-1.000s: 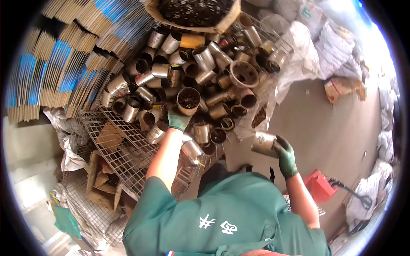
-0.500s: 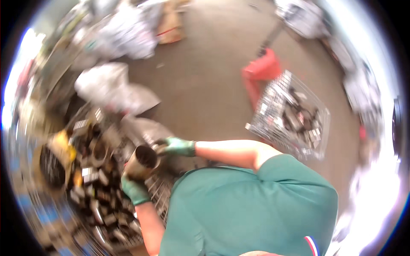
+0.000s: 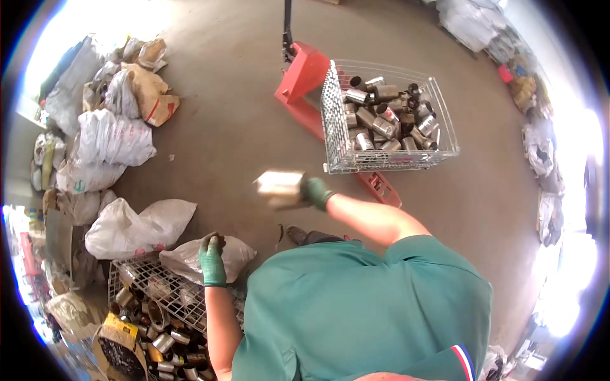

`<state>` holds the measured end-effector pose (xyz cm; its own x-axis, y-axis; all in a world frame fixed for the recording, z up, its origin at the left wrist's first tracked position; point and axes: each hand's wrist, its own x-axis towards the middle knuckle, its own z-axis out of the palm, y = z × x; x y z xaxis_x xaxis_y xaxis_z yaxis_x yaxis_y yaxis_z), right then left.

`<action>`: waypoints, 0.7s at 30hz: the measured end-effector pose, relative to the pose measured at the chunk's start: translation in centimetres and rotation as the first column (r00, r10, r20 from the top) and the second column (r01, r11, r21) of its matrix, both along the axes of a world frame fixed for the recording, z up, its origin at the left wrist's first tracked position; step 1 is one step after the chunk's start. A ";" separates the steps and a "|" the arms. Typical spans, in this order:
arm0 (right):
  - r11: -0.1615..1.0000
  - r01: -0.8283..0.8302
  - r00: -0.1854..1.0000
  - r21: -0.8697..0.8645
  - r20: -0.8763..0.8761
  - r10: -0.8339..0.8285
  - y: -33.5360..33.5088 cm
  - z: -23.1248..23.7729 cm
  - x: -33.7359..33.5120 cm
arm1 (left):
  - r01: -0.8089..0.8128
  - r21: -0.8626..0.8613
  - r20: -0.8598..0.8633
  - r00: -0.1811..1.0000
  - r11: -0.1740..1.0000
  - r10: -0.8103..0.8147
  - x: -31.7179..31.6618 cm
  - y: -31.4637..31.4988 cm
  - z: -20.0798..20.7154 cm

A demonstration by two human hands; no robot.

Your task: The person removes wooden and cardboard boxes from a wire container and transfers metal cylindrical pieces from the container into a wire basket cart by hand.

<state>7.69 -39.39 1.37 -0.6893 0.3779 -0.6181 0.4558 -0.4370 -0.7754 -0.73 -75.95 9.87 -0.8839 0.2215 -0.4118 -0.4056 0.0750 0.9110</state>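
My right hand (image 3: 316, 193), in a green glove with a dark palm, is closed on one end of a shiny metal cylinder (image 3: 279, 186). Motion blurs the cylinder, which is held over bare floor between two wire cages. My left hand (image 3: 212, 260), gloved alike, is empty with its fingers apart, over a white sack (image 3: 236, 254) at the rim of the left wire cage (image 3: 184, 297). Metal cylinders (image 3: 164, 343) fill that cage. More lie heaped inside the right wire cage (image 3: 393, 169), ahead and to the right.
A red pallet jack (image 3: 309, 71) carries the right cage, one fork (image 3: 380, 188) sticking out in front. White sacks (image 3: 114, 136) and a brown paper bag (image 3: 151, 95) are piled at left. An open carton (image 3: 119, 330) sits among the left cylinders. More bags (image 3: 473, 25) line the right wall.
I have turned toward the right cage. The cylinder, earlier between both hands over the left cage, has swung right in my right hand; my left hand has let go of it.
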 end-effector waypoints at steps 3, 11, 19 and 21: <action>0.983 0.162 0.986 0.090 0.019 -0.164 7.6 -2.8 2.4 | -0.193 0.029 0.203 0.962 0.981 0.183 3.4 -6.3 -3.7; 0.996 0.045 0.993 0.071 0.104 -0.053 22.6 -7.6 6.1 | -0.437 -0.410 0.133 0.839 0.801 0.527 17.5 -17.3 -1.6; 0.910 -0.415 0.818 0.008 0.441 0.370 12.0 -7.6 -1.1 | -0.684 -0.621 -0.064 0.530 0.382 0.845 30.8 -28.2 -7.4; 0.839 -0.545 0.753 -0.012 0.435 0.495 5.8 -6.3 -4.3 | -0.657 -0.716 -0.152 0.478 0.238 0.865 33.5 -31.1 -8.5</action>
<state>3.38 -33.55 -4.94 -0.4957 0.1169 -0.8606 0.8681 0.0357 -0.4951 32.76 -107.02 1.33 -0.3283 -0.8939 -0.3051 -0.7742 0.0697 0.6291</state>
